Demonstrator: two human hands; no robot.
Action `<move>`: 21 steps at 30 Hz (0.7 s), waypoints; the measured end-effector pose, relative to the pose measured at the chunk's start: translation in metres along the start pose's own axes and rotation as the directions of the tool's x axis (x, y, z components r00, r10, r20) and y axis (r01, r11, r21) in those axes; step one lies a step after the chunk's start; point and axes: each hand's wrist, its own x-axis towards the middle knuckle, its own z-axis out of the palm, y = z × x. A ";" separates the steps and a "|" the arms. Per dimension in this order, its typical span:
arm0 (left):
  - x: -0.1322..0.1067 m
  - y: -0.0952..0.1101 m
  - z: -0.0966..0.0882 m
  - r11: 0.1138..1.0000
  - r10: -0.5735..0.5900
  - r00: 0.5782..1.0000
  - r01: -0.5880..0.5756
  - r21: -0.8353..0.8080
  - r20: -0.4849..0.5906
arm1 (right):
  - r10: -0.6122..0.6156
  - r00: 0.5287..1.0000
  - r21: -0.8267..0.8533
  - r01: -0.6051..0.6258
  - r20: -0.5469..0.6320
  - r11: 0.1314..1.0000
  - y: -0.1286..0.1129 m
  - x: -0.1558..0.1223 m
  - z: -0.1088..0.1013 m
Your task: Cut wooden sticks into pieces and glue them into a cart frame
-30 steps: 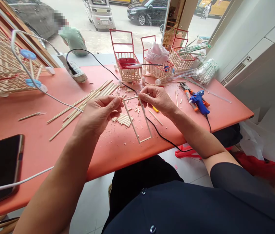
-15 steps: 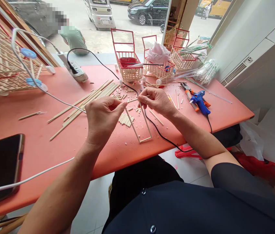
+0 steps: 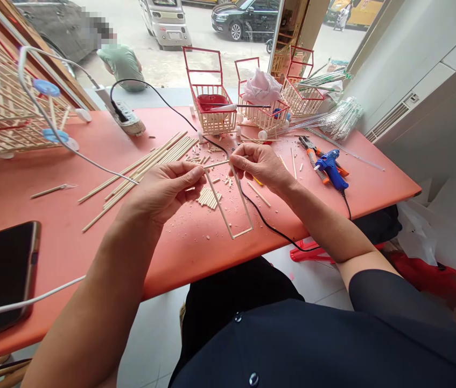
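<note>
A narrow rectangular frame of thin wooden sticks is held up over the table by its two far corners. My left hand pinches the far left corner between thumb and fingers. At the far right corner, my right hand is closed on the same frame. The frame's near end tilts down toward the table edge. Below and behind it lie a row of short cut sticks and scattered crumbs of wood. Longer wooden sticks lie in a loose bundle beyond my left hand.
Small stick-built carts with red trim stand along the back. To the right lie a blue glue gun and orange-handled pliers. A phone is at left, near a white cable. A black cord crosses the table under the frame.
My left hand has turned and lowered slightly, its wrist now flatter, still at the frame's corner. The frame has shifted only a little; my right hand stays almost in place.
</note>
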 end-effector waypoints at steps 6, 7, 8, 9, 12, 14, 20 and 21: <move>0.003 -0.003 0.002 0.979 -0.050 0.992 0.071 -0.190 0.117 | -0.030 0.999 0.054 0.028 0.039 0.998 0.002 0.000 0.000; 0.003 -0.004 0.002 0.976 -0.051 0.991 0.076 -0.202 0.126 | -0.035 0.998 0.055 0.033 0.044 0.998 0.003 0.001 0.000; 0.003 -0.004 0.002 0.974 -0.052 0.990 0.080 -0.210 0.133 | -0.041 0.998 0.058 0.038 0.048 0.998 0.005 0.002 0.000; 0.002 -0.004 0.002 0.973 -0.052 0.989 0.082 -0.216 0.138 | -0.048 0.998 0.062 0.045 0.050 0.997 0.006 0.002 0.000; 0.001 -0.003 0.003 0.971 -0.053 0.989 0.083 -0.226 0.139 | -0.061 0.997 0.073 0.057 0.053 0.996 0.007 0.003 0.001; 0.001 -0.001 0.004 0.970 -0.070 0.990 0.097 -0.221 0.126 | -0.050 0.998 0.069 0.047 0.048 0.997 0.005 0.003 0.001; -0.004 0.004 0.009 0.999 0.042 0.997 -0.040 0.028 -0.068 | -0.057 0.998 0.004 0.057 -0.015 0.998 0.001 0.002 -0.001; -0.005 0.005 0.010 0.988 0.109 0.988 -0.096 0.121 -0.112 | -0.066 0.998 -0.008 0.066 -0.018 0.998 0.002 0.002 -0.002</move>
